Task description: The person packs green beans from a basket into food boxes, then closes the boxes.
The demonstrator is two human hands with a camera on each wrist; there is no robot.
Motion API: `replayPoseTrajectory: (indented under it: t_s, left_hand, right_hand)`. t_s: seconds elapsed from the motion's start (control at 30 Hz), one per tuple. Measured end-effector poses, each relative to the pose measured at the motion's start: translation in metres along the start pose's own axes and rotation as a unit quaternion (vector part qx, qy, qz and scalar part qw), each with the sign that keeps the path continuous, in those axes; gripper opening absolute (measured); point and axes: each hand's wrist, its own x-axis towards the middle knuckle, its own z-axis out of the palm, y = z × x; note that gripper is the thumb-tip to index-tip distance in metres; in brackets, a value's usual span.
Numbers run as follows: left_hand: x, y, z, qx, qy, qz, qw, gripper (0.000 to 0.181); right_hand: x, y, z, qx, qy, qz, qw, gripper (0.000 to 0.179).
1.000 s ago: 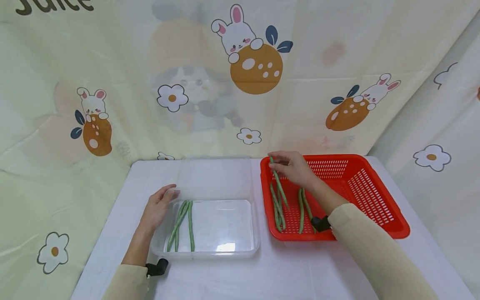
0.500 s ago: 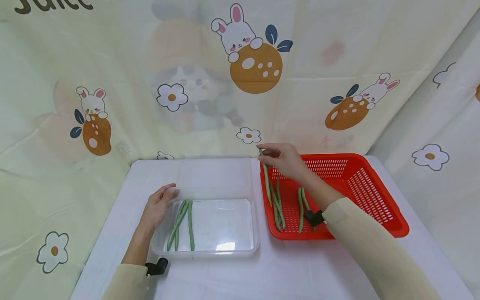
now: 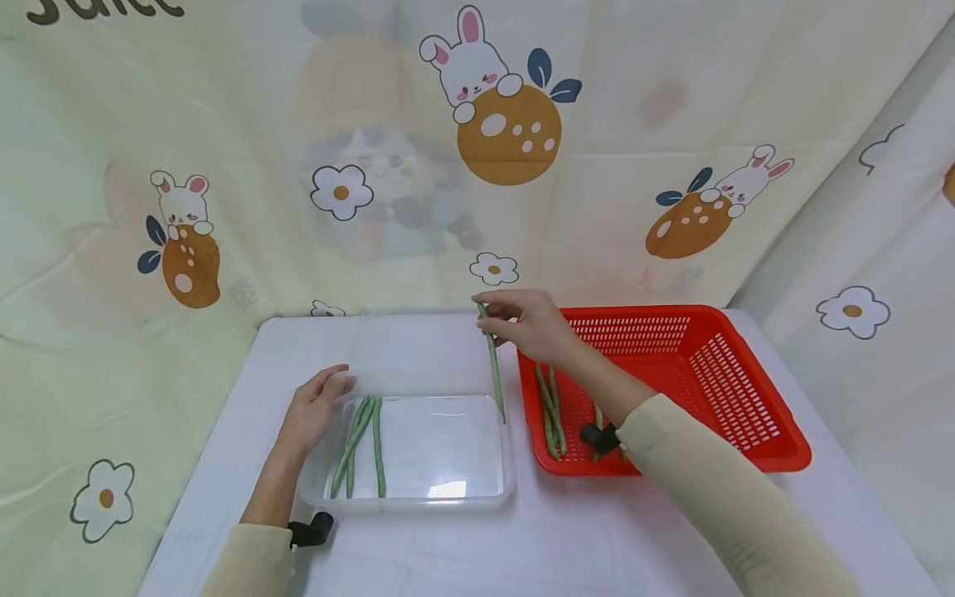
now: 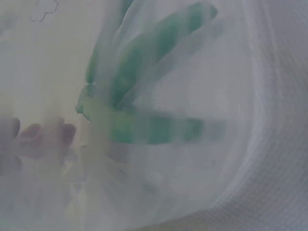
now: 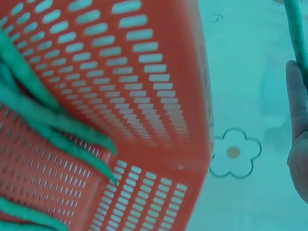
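Note:
In the head view my right hand (image 3: 525,323) pinches one green bean (image 3: 494,365) near its upper end. The bean hangs down, its lower tip by the right rim of the clear plastic container (image 3: 477,503). My left hand (image 3: 312,410) rests at the container's back left corner with its fingers loosely bent. Several green beans (image 3: 378,448) lie in the container's left part, two of them crossed. The left wrist view shows beans (image 4: 154,127) blurred through the clear wall, with fingertips (image 4: 31,134) at the left. Under my right forearm stands a red plastic basket (image 3: 753,398).
Several more beans (image 3: 550,410) lie at the basket's left side; others are partly hidden by my right wrist and its black camera (image 3: 599,438). A white cloth (image 3: 567,547) covers the table. A printed curtain (image 3: 403,274) hangs behind.
My right hand has carried the bean leftward out of the red basket to the container's right back side. The left hand and the container have stayed in place.

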Motion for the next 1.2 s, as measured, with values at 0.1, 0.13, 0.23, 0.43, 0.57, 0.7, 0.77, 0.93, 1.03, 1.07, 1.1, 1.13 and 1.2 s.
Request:
replayPoseTrajectory:
  t_s: [0.1, 0.13, 0.23, 0.43, 0.57, 0.7, 0.77, 0.93, 1.03, 1.07, 1.1, 1.13, 1.2]
  left_hand:
    - [0.0, 0.0, -0.001, -0.004, 0.0, 0.002, 1.0, 0.052]
    - [0.0, 0.0, -0.001, -0.004, 0.0, 0.002, 1.0, 0.052]
    - [0.0, 0.0, -0.001, -0.006, 0.0, 0.001, 1.0, 0.052]
    - [0.001, 0.0, -0.001, -0.006, 0.002, 0.001, 1.0, 0.051]
    - [0.001, 0.0, -0.001, -0.005, -0.001, 0.002, 1.0, 0.052]
    - [0.002, -0.001, -0.001, -0.005, -0.004, 0.001, 1.0, 0.054]
    - [0.002, -0.002, -0.001, -0.008, -0.003, 0.0, 1.0, 0.053]
    - [0.003, -0.003, 0.001, -0.016, 0.001, 0.002, 0.9999, 0.052]
    - [0.003, -0.003, 0.002, -0.019, 0.003, 0.004, 0.9998, 0.051]
    - [0.003, -0.003, 0.002, -0.018, 0.003, 0.004, 0.9998, 0.051]
    - [0.003, -0.004, 0.002, -0.019, 0.004, 0.002, 0.9998, 0.05]
    - [0.003, -0.004, 0.001, -0.018, 0.005, 0.002, 0.9998, 0.05]
    - [0.003, -0.003, 0.001, -0.017, 0.004, 0.001, 0.9998, 0.051]
  right_hand:
    - [0.003, -0.002, 0.009, 0.008, -0.005, -0.003, 1.0, 0.039]
    - [0.003, -0.002, 0.011, 0.011, -0.006, -0.003, 0.9999, 0.039]
    - [0.005, -0.002, 0.019, 0.02, -0.009, -0.003, 0.9998, 0.039]
    - [0.006, -0.006, 0.032, 0.028, -0.007, -0.009, 0.9995, 0.038]
    - [0.008, -0.008, 0.04, 0.029, -0.006, -0.016, 0.9994, 0.038]
    - [0.01, -0.01, 0.048, 0.026, -0.012, -0.012, 0.9995, 0.037]
    - [0.011, -0.01, 0.053, 0.023, -0.016, -0.009, 0.9996, 0.038]
    - [0.014, -0.011, 0.063, 0.027, -0.026, -0.008, 0.9993, 0.039]
    - [0.017, -0.012, 0.069, 0.032, -0.029, -0.01, 0.999, 0.039]
    - [0.017, -0.012, 0.07, 0.033, -0.03, -0.01, 0.9989, 0.039]
    - [0.018, -0.012, 0.072, 0.033, -0.031, -0.012, 0.9989, 0.039]
    - [0.019, -0.012, 0.074, 0.032, -0.032, -0.014, 0.9989, 0.039]
    - [0.02, -0.013, 0.077, 0.033, -0.033, -0.015, 0.9988, 0.039]
